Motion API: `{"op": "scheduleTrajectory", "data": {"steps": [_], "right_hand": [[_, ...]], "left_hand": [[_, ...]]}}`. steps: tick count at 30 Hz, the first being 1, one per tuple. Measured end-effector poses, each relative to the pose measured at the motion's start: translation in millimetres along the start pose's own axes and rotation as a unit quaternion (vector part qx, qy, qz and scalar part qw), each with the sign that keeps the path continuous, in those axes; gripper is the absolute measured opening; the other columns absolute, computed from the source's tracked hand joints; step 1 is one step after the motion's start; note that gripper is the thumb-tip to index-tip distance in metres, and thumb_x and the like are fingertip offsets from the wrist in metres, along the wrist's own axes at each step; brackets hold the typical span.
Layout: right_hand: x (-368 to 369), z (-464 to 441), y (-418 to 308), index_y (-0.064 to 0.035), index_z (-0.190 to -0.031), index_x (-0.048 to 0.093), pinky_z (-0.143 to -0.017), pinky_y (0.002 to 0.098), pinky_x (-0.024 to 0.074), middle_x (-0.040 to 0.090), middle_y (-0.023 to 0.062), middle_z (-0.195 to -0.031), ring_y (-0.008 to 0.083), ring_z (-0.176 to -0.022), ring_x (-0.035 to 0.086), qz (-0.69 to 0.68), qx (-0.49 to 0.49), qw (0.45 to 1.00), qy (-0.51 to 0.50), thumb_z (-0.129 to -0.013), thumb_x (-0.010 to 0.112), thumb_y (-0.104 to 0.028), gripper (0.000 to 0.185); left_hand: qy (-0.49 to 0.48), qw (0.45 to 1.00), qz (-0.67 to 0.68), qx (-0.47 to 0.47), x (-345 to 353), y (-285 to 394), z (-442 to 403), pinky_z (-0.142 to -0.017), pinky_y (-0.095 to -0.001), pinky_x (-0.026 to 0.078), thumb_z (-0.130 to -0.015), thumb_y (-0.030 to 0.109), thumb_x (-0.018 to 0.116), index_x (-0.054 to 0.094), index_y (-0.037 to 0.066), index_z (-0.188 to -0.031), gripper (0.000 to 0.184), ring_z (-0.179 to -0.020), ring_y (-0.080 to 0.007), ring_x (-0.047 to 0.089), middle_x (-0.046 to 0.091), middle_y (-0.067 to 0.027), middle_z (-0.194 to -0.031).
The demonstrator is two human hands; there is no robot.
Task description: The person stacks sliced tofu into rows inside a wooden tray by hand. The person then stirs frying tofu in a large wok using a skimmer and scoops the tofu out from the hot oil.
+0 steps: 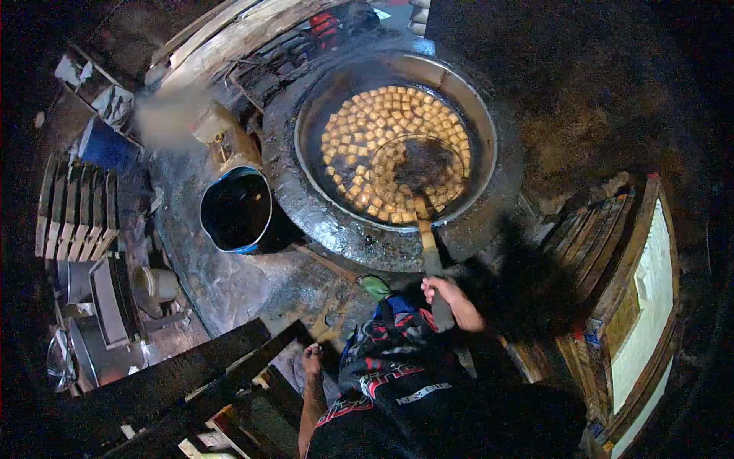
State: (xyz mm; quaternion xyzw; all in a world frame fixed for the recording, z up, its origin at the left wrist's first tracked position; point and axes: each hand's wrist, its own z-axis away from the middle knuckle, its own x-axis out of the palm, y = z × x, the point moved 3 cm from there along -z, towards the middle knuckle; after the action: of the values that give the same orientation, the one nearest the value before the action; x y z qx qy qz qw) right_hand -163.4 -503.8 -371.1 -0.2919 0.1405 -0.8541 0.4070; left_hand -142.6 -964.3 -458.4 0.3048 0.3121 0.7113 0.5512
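Note:
My right hand (451,300) is wrapped round the long wooden handle (426,237) of a round skimmer (423,162). The skimmer's head lies in the dark oil of a wide wok (489,145), among many golden fried tofu cubes (367,126) floating there. Some cubes show inside the skimmer's ring, and the cubes crowd the rest of the pan's middle. Low at my left side, away from the wok, my left hand (312,356) is closed with its fingers curled. I see nothing in it.
A dark bucket (237,210) with a blue rim stands left of the wok's broad stove ledge (306,203). Wooden trays with a white slab (646,298) are at the right. Stacked wooden frames (80,203) and a pale tub (157,283) sit at far left.

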Motion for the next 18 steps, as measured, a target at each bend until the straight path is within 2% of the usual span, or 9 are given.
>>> {"op": "scheduleTrajectory", "data": {"steps": [2,3,4,5,7,11,13,17,18], "right_hand": [[14,30,-9,-0.0021,-0.077,0.051,-0.047,0.0280,0.0424,0.050,0.0023,-0.061,0.0100,-0.050,0.047,0.000,0.003,0.999,0.033,-0.080,0.058,-0.018,0.017],[15,35,-11,-0.0022,-0.078,0.052,-0.045,0.0277,0.0421,0.050,0.0028,-0.064,0.0097,-0.050,0.047,0.009,0.042,0.999,0.019,-0.079,0.059,-0.017,0.017],[15,38,-11,-0.0024,-0.078,0.052,-0.044,0.0274,0.0418,0.051,0.0033,-0.066,0.0094,-0.049,0.046,0.018,0.081,0.997,0.006,-0.079,0.061,-0.016,0.017],[16,32,-12,-0.0022,-0.080,0.052,-0.044,0.0273,0.0422,0.053,0.0040,-0.067,0.0098,-0.047,0.046,0.042,0.065,0.997,0.016,-0.080,0.059,-0.017,0.016],[12,12,-17,-0.0019,-0.080,0.053,-0.043,0.0279,0.0426,0.053,0.0045,-0.067,0.0102,-0.046,0.046,0.057,0.058,0.997,0.006,-0.081,0.058,-0.018,0.017],[-1,-35,-15,-0.0006,-0.080,0.054,-0.043,0.0297,0.0434,0.054,0.0058,-0.065,0.0123,-0.046,0.048,0.110,0.066,0.992,-0.009,-0.082,0.056,-0.021,0.020],[14,-25,-32,-0.0004,-0.080,0.054,-0.043,0.0298,0.0432,0.052,0.0048,-0.059,0.0131,-0.044,0.048,0.155,0.081,0.984,0.013,-0.082,0.056,-0.021,0.021],[15,-33,-21,-0.0021,-0.072,0.054,-0.040,0.0317,0.0431,0.050,0.0043,-0.054,0.0151,-0.042,0.049,0.183,0.054,0.982,0.000,-0.082,0.055,-0.020,0.021],[12,-39,-11,-0.0015,-0.073,0.054,-0.040,0.0318,0.0438,0.051,0.0047,-0.055,0.0153,-0.043,0.049,0.165,0.043,0.985,0.004,-0.080,0.056,-0.017,0.017]], "left_hand": [[0.011,1.000,0.016,0.009,-11,-9,-4,-0.070,-0.0235,0.046,-0.079,0.011,0.063,0.055,0.006,-0.086,0.011,-0.071,-0.0115,0.055,0.058,-0.0030,-0.079],[-0.003,0.996,0.043,-0.077,-24,-20,-12,-0.070,-0.0239,0.047,-0.080,0.012,0.063,0.056,0.006,-0.087,0.011,-0.072,-0.0122,0.055,0.058,-0.0030,-0.080],[-0.012,0.991,0.057,-0.120,-25,-28,-11,-0.070,-0.0242,0.047,-0.080,0.013,0.062,0.056,0.006,-0.087,0.012,-0.073,-0.0125,0.055,0.057,-0.0030,-0.080],[-0.020,0.984,0.070,-0.163,-26,-37,-9,-0.070,-0.0244,0.047,-0.081,0.013,0.062,0.056,0.006,-0.088,0.012,-0.073,-0.0128,0.055,0.057,-0.0030,-0.080],[0.035,0.997,-0.059,-0.032,-22,-45,2,-0.070,-0.0255,0.047,-0.081,0.014,0.062,0.056,0.005,-0.088,0.013,-0.073,-0.0137,0.055,0.057,-0.0032,-0.080],[0.049,0.997,0.014,-0.053,-27,-47,-1,-0.069,-0.0255,0.047,-0.080,0.016,0.062,0.056,0.005,-0.088,0.015,-0.072,-0.0132,0.055,0.058,-0.0034,-0.080],[-0.033,0.999,-0.016,0.002,-7,-5,14,-0.067,-0.0247,0.047,-0.081,0.016,0.062,0.056,0.005,-0.089,0.014,-0.072,-0.0120,0.055,0.057,-0.0029,-0.079],[0.011,1.000,0.008,-0.021,-15,-11,7,-0.064,-0.0236,0.046,-0.081,0.016,0.063,0.057,0.005,-0.088,0.015,-0.071,-0.0112,0.054,0.058,-0.0023,-0.078],[0.012,0.999,-0.031,-0.002,-10,-3,11,-0.063,-0.0234,0.046,-0.080,0.016,0.064,0.057,0.005,-0.087,0.015,-0.070,-0.0111,0.054,0.058,-0.0021,-0.077]]}}
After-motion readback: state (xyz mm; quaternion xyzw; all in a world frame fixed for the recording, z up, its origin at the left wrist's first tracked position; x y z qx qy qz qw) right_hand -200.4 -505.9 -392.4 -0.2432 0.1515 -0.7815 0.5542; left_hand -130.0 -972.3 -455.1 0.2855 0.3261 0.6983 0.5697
